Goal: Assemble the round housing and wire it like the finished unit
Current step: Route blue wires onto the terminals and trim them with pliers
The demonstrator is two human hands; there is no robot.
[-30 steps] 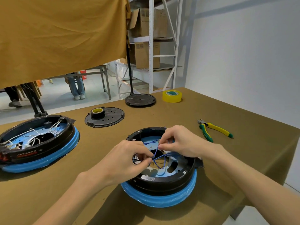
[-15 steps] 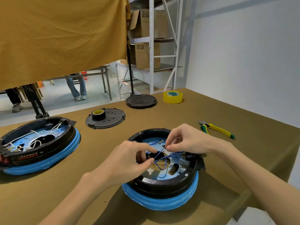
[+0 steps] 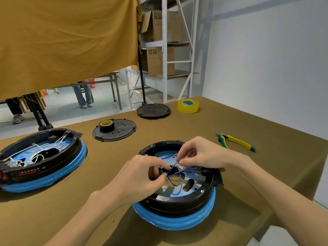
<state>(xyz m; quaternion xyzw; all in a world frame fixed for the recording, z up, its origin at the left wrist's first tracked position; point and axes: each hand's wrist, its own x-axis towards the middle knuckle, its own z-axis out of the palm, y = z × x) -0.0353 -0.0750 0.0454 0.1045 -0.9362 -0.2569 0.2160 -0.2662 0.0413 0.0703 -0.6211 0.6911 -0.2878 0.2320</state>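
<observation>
Tabletop (image 3: 248,174): blue wire (image 3: 174,174) between fingers (image 3: 160,177)

The left hand (image 3: 136,176) covers the near-left inner rim of the round black housing on its blue base (image 3: 177,201), and the right hand (image 3: 200,155) hides its far-right rim. Where the thin blue wires (image 3: 174,175) end under the fingertips cannot be told. The finished black unit with white wires (image 3: 40,157) is cut off by the left edge; its red label is too blurred to read.
</observation>
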